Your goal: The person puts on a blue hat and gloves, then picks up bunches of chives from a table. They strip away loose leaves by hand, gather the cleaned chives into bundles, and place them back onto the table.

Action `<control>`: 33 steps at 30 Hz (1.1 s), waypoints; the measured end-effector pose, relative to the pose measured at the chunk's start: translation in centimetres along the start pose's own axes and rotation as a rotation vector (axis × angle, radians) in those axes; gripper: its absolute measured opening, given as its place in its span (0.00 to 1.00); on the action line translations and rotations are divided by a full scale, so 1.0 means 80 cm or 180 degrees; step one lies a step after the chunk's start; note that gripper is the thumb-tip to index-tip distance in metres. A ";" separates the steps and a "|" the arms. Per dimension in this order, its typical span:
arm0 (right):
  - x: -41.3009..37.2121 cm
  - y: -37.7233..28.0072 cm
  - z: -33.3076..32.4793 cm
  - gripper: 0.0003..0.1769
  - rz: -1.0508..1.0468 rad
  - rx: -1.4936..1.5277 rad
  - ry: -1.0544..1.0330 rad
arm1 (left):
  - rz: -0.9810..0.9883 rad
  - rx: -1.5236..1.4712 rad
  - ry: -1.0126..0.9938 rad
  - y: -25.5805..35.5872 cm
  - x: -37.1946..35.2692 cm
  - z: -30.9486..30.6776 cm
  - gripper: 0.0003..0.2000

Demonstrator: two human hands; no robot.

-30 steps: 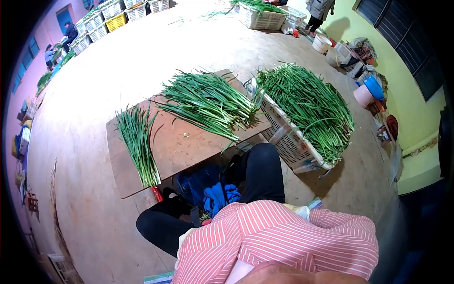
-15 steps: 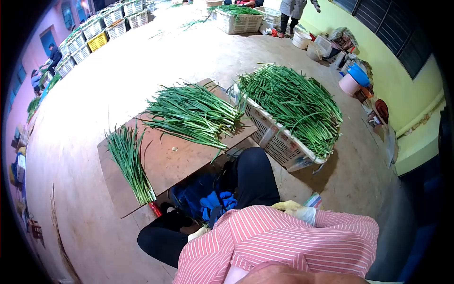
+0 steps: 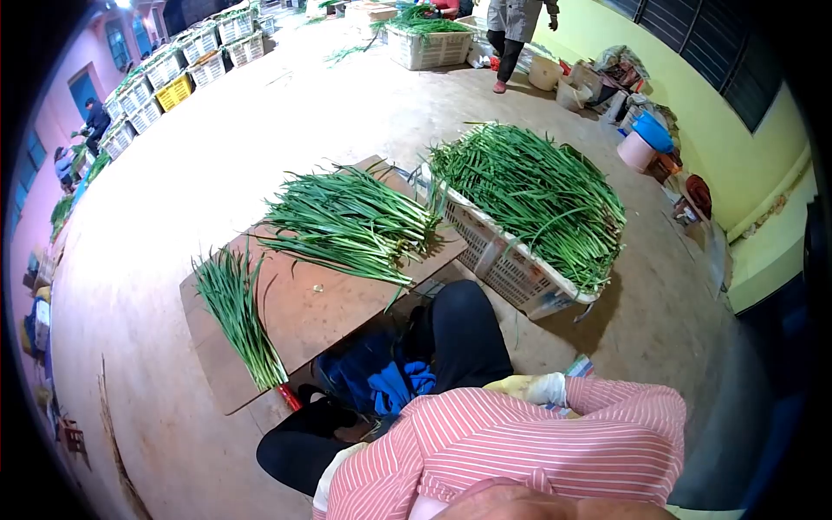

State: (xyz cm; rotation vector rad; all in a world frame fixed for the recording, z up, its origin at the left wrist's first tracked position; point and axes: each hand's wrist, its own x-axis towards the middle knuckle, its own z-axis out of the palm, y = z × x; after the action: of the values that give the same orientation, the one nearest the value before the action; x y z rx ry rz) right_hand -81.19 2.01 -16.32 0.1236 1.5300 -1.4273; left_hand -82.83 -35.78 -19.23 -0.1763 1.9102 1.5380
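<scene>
My right hand, in a yellowish glove with a white cuff, is beside my right thigh; its fingers are hidden. Of my left hand, only a pale glove edge shows beside the striped shirt, near my left knee. On the low brown board before me lie a small bunch of long green chive-like stalks and a larger pile of the same stalks. A red cylinder-like thing sits at the small bunch's pale ends. Blue cloth lies between my legs.
A white plastic crate heaped with stalks stands right of the board. Farther off are another crate, stacked crates, a walking person, and buckets with a blue basin along the right wall.
My left glove has drawn back toward my body, further from my ankles. The right glove has shifted slightly left. The person at the back has stepped left and nearer. The stalks are unmoved.
</scene>
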 end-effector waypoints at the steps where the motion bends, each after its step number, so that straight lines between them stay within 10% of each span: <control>1: 0.002 0.002 -0.004 0.33 -0.0009 -0.0012 -0.0009 | -0.0333 -0.0149 -0.0152 0.011 0.007 -0.003 0.08; 5: 0.009 -0.003 -0.027 0.33 0.0009 -0.0096 -0.0155 | -0.1443 -0.0615 -0.0510 0.033 -0.003 -0.031 0.08; 10: 0.024 -0.050 -0.063 0.23 -0.0452 -0.1769 0.0329 | -0.0218 0.0979 -0.0051 0.066 -0.022 -0.064 0.12; 14: 0.075 -0.084 -0.069 0.18 -0.1048 -0.1704 0.1577 | -0.0380 -0.0174 0.1305 0.079 -0.011 -0.099 0.16; 22: 0.199 -0.140 -0.079 0.13 -0.2356 -0.2568 0.1937 | -0.0196 -0.0502 0.0811 0.081 0.052 -0.045 0.14; 26: 0.256 -0.159 -0.125 0.16 -0.1610 -0.3769 0.3285 | -0.0501 -0.0566 0.0660 0.077 0.078 -0.043 0.14; 28: 0.274 -0.173 -0.126 0.21 -0.0362 -0.4198 0.3235 | -0.0276 -0.0771 0.0680 0.073 0.097 -0.046 0.14; 33: 0.351 -0.152 -0.161 0.10 0.0244 -0.4873 0.2976 | 0.0159 -0.0659 0.0618 0.083 0.135 -0.047 0.17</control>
State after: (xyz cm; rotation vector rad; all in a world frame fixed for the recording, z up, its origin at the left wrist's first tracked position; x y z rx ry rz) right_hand -110.41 -6.09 -29.82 -0.1167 2.9113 0.2686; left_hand -95.93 -34.04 -19.67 -0.3838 1.9106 1.8091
